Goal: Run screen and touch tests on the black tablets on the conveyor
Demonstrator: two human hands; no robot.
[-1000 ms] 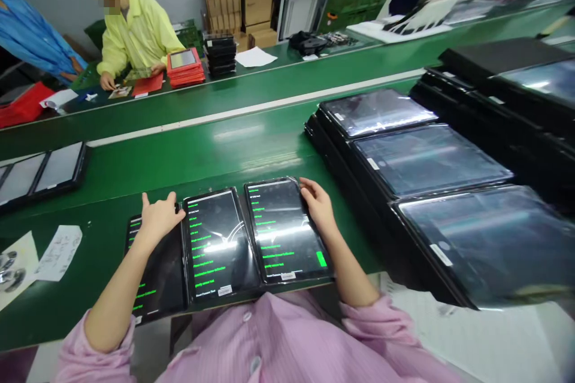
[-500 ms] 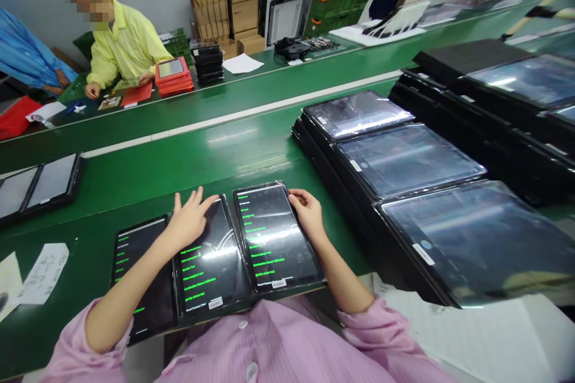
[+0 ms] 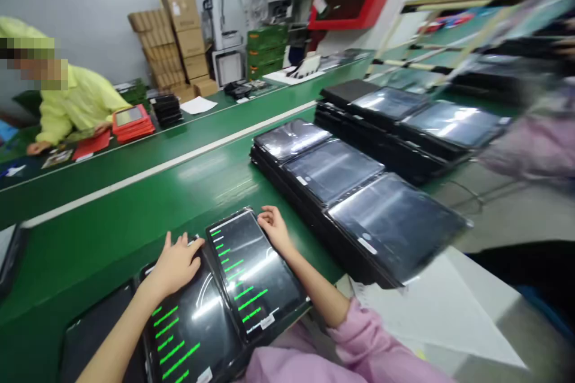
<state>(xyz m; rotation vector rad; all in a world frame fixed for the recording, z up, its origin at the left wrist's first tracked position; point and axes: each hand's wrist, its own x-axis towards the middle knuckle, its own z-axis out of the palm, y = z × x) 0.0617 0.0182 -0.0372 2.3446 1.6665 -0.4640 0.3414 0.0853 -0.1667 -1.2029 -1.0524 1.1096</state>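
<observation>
Three black tablets lie side by side in front of me. My left hand [image 3: 177, 266] is over the upper part of the middle tablet [image 3: 200, 311], fingers spread. Green lines of text show on that screen. Beside it, the right tablet [image 3: 251, 269] also shows green lines and has a small white label at its bottom edge. The curled fingers of my right hand [image 3: 275, 230] are at this tablet's upper right edge, closed on it. My left forearm partly covers the left tablet [image 3: 96, 329], whose visible screen is dark.
Stacked tablets in black trays [image 3: 332, 170] stand to the right, with more stacks [image 3: 390, 105] behind. White paper [image 3: 453, 305] lies at the near right. Across the green bench [image 3: 197, 191], a person in yellow [image 3: 76, 96] sits by red cases [image 3: 132, 125]. A blurred pink sleeve [image 3: 534, 149] is at far right.
My view has swung to the right, so the tablets sit lower and further left. The left tablet's text no longer shows. My hands stay at the same two tablets.
</observation>
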